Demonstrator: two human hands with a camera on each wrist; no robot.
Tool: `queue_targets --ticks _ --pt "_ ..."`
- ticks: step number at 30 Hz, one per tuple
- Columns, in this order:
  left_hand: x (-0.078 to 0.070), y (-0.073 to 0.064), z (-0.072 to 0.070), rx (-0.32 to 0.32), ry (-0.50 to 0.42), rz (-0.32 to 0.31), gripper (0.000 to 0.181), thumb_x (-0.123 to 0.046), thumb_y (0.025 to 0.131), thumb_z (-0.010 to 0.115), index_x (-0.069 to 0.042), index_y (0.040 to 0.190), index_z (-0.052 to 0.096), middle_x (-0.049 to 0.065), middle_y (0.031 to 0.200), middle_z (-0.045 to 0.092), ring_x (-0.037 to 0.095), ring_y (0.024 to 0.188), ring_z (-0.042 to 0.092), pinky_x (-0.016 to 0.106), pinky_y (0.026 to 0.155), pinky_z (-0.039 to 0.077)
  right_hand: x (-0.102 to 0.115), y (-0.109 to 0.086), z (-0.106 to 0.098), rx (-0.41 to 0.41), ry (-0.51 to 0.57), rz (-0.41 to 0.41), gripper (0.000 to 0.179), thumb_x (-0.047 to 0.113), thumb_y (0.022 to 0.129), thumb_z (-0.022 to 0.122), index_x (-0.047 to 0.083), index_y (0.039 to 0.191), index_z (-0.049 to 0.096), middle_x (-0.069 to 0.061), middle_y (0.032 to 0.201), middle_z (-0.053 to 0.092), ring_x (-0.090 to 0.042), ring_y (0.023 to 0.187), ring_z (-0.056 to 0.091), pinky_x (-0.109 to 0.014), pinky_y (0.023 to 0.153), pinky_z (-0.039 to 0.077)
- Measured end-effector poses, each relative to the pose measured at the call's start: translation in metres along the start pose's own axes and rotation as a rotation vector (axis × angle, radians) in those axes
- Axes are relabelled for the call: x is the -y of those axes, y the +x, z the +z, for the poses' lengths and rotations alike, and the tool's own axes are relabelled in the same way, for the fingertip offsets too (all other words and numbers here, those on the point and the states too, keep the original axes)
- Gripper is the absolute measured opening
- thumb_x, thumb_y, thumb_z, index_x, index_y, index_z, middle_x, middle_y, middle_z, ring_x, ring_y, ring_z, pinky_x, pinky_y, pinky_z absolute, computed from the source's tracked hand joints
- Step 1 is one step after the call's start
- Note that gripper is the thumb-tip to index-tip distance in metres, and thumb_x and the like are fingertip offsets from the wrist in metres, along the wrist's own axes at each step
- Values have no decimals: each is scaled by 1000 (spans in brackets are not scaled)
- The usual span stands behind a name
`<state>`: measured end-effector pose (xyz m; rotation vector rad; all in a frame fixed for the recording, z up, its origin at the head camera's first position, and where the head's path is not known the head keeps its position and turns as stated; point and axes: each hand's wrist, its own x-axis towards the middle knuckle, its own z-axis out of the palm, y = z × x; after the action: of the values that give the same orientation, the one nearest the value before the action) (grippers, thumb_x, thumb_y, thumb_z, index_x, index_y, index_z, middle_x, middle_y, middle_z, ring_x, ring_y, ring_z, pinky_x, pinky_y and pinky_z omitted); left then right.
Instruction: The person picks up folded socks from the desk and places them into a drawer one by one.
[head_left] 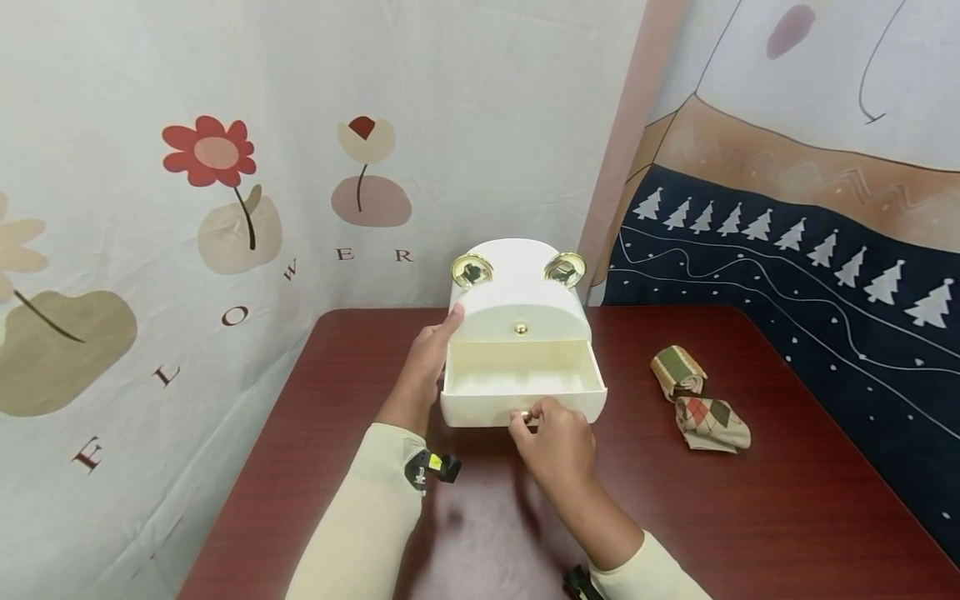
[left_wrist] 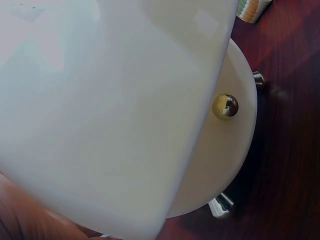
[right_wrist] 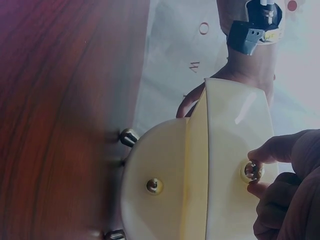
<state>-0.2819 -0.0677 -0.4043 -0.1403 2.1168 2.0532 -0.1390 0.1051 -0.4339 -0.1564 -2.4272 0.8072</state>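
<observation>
A small cream drawer box (head_left: 517,287) with a rounded top and gold ear-like discs (head_left: 472,271) stands on the table. Its lower drawer (head_left: 457,408) is pulled out, and its inside is bare. My right hand (head_left: 558,442) pinches the gold knob (right_wrist: 253,171) on the drawer front between thumb and fingertip. Against the box's left side rests my left hand (head_left: 433,358), its thumb pointing up along the edge; its other fingers are largely hidden. Above the drawer, a second gold knob (head_left: 521,329) sits on the curved upper front.
To the right of the box, a rolled green-striped sock (head_left: 677,371) lies beside a rolled argyle-patterned sock (head_left: 712,425). The dark red wooden table (head_left: 360,375) reaches back to a printed cloth (head_left: 480,100) hanging behind it.
</observation>
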Motion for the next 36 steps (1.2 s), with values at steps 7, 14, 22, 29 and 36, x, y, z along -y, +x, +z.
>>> queue_targets --ticks 7,14,22,29,36 --pt "-1 0 -1 23 -8 28 76 -77 101 58 -7 130 67 4 98 70 16 86 67 33 77 57 1 -5 -3 10 1 -11 19 22 83 88 10 76 74 2 58 63 -22 56 62 -45 53 52" --pt "1 0 -2 21 -1 38 76 -77 101 57 -7 128 68 1 93 69 15 84 67 32 76 56 -1 -7 -5 21 9 -6 19 21 83 89 10 78 74 2 58 63 -18 55 58 -43 51 51" --pt "0 -1 -2 25 -6 47 73 -76 102 57 -8 124 68 2 92 70 15 82 67 32 75 56 -4 -7 -8 -31 9 -76 23 26 82 92 10 79 76 4 54 58 -16 52 54 -38 50 48" --pt "1 0 -1 24 -14 53 69 -75 102 57 -9 118 69 2 91 70 15 80 68 33 74 57 -12 -1 -10 -193 150 -226 21 13 79 93 4 78 74 5 48 44 5 51 30 -19 47 34" --pt "2 1 -1 39 -10 52 71 -77 102 55 -10 120 69 9 102 72 21 91 68 36 80 56 -21 7 -16 -327 264 -325 18 4 76 91 4 79 73 5 46 41 8 50 26 -18 43 34"
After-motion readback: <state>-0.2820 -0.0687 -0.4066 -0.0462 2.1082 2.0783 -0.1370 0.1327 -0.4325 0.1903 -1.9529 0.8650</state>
